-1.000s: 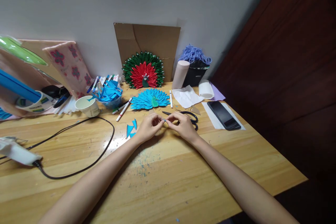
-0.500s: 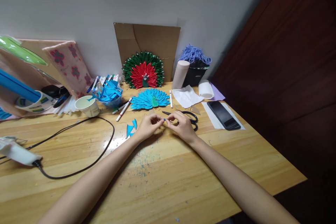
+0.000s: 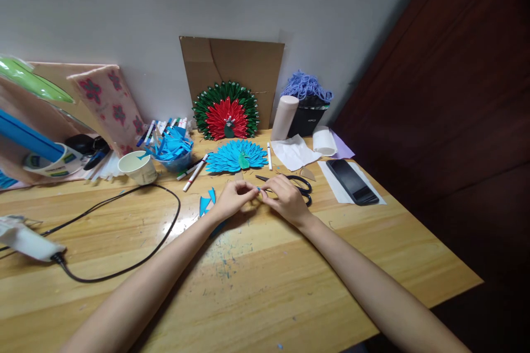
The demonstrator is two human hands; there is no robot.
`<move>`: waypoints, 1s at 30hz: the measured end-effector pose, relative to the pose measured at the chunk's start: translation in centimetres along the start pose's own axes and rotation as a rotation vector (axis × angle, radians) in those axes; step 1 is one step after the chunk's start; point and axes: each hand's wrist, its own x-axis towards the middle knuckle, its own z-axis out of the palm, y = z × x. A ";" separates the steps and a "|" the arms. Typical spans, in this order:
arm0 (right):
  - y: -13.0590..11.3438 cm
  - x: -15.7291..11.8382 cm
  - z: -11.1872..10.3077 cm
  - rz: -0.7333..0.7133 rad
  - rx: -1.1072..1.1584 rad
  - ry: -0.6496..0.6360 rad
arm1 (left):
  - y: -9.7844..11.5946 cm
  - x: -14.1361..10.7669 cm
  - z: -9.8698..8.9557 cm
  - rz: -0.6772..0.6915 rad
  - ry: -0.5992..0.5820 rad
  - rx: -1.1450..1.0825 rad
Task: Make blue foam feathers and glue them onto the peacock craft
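My left hand (image 3: 236,198) and my right hand (image 3: 286,198) meet over the wooden table, thumbs and fingertips pinched around a tiny blue piece (image 3: 259,189), mostly covered by the fingers. Black-handled scissors (image 3: 305,185) lie partly beneath my right hand. Blue scraps (image 3: 207,202) rest beside my left wrist. Just beyond the hands is a blue fan-shaped peacock (image 3: 236,155) with a green body. A red and green peacock (image 3: 226,110) leans upright on a cardboard sheet (image 3: 248,63).
At left stand a paper cup (image 3: 138,168), a bowl of blue strips (image 3: 176,149) and a white tool (image 3: 31,240) with a looping black cable (image 3: 179,209). A phone (image 3: 351,182), white tape roll (image 3: 324,142) and pale bottle (image 3: 285,117) are at right. Markers (image 3: 195,172) lie near the bowl.
Both hands stay almost in the same place. The fingers have shifted very slightly around the small blue piece.
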 end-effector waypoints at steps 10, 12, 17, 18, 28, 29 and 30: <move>0.0 -0.1 0.0 -0.063 -0.028 -0.046 | 0.0 0.0 -0.2 0.010 -0.017 -0.042; 0.0 0.0 -0.1 -0.065 -0.018 -0.052 | -0.1 0.1 -0.2 0.009 -0.011 -0.044; -0.1 0.1 -0.2 -0.045 0.031 -0.044 | -0.2 0.1 -0.3 0.015 0.002 -0.045; -0.2 0.1 -0.2 -0.017 0.064 -0.032 | -0.2 0.1 -0.3 0.020 0.002 -0.043; -0.3 -0.2 0.5 0.431 0.513 -0.036 | -0.5 -0.3 0.0 0.194 0.088 0.230; -0.3 -0.2 0.6 0.447 0.534 -0.035 | -0.5 -0.4 0.1 0.226 0.102 0.273; -0.3 -0.2 0.6 0.456 0.547 -0.034 | -0.4 -0.5 0.2 0.257 0.121 0.317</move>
